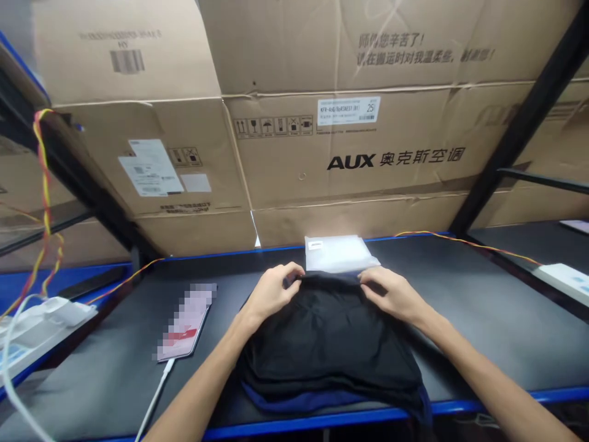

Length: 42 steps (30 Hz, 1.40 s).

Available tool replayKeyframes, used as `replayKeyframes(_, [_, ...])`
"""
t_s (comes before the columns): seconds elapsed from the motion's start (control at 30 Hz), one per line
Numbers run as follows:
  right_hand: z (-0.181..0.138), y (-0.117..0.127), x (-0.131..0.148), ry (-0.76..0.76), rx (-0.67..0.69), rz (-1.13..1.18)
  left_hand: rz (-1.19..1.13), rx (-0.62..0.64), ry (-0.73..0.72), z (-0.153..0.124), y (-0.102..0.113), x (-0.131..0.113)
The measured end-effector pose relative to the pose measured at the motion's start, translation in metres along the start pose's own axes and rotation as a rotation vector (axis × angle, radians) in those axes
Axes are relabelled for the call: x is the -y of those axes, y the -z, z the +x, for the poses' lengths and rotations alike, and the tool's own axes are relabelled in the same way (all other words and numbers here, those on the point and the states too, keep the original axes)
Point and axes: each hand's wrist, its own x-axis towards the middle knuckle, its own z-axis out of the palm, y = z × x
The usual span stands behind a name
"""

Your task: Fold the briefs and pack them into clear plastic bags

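Observation:
A soft black cloth item (331, 337), with dark blue cloth showing along its lower edge, lies in front of me; whether it is a garment or a bag I cannot make out. At its far left corner, my left hand (275, 290) pinches the top edge between thumb and fingers. My right hand (391, 294) does the same at the far right corner, so the edge runs fairly straight between them. Just beyond that edge lies a flat, whitish plastic packet (341, 253) with a small label, partly covered by the cloth.
A phone (188, 325) with a white charging cable (155, 393) lies left on the dark shelf (478, 307). Power strips sit at the left (46, 331) and right (564, 279), with red-yellow wires. Large cardboard boxes (285, 178) stand behind, between black metal posts.

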Motion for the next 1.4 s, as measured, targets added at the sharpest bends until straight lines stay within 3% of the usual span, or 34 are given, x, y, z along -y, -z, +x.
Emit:
replayKeyframes(0.17, [-0.013,0.004,0.009,0.016,0.09,-0.028,0.058,0.098,-0.137,-0.017,0.015,-0.005])
replayKeyframes(0.33, [-0.025,0.001,0.016,0.005,0.165,-0.077,0.109,0.197,-0.173,-0.028,0.012,-0.002])
replayKeyframes(0.53, [-0.031,0.002,0.015,-0.015,0.209,-0.082,0.068,0.173,-0.108,-0.032,0.004,0.004])
replayKeyframes(0.8, [-0.042,0.007,0.019,0.114,0.15,-0.089,0.013,0.132,-0.118,-0.035,0.0,0.01])
replayKeyframes(1.4, [-0.042,0.0,0.019,0.122,0.134,-0.07,-0.001,0.174,-0.102,-0.036,0.007,0.007])
